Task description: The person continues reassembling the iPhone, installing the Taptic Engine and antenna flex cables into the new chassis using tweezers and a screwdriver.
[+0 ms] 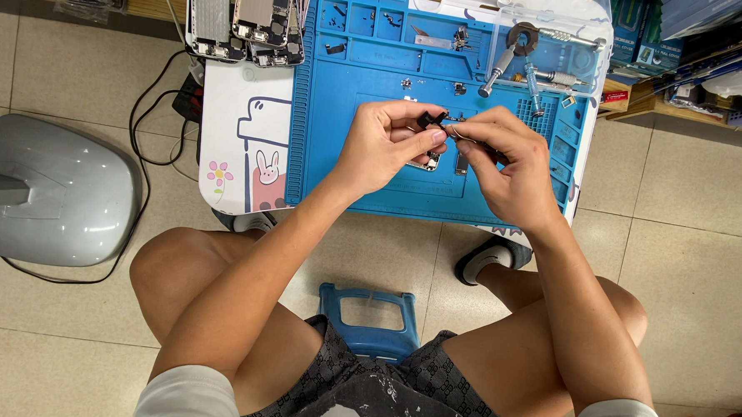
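— What do we see closest to us?

— Our own bare knees spread wide, and between them the blue plastic stool (370,317) we sit on, on a tiled floor. Our shoes show just under the near edge of the small white table (232,136).

— And the hands?

— Both are raised over the blue work mat (342,107), close together, fingertips nearly meeting. Our left hand (382,146) is pinched shut on a small black part (431,119) between thumb and forefinger. Our right hand (506,160) is closed on thin metal tweezers (455,134), whose tips reach toward that part (whether they actually touch it we cannot tell, it is too small).

— Anything under the hands?

— A small metal component (430,162) lies on the mat just below the left thumb, and another dark piece (461,164) sits beside it, partly hidden by the right fingers.

— Farther back?

— On the mat's far trays lie several silver screwdrivers (498,71), a roll of tape (524,36) and tiny loose screws and brackets. Past the left corner of the mat, opened phone housings (246,15) lie side by side. Well off to the left on the floor sits a grey rounded appliance (51,190), with a black cable (144,153) looping near it.
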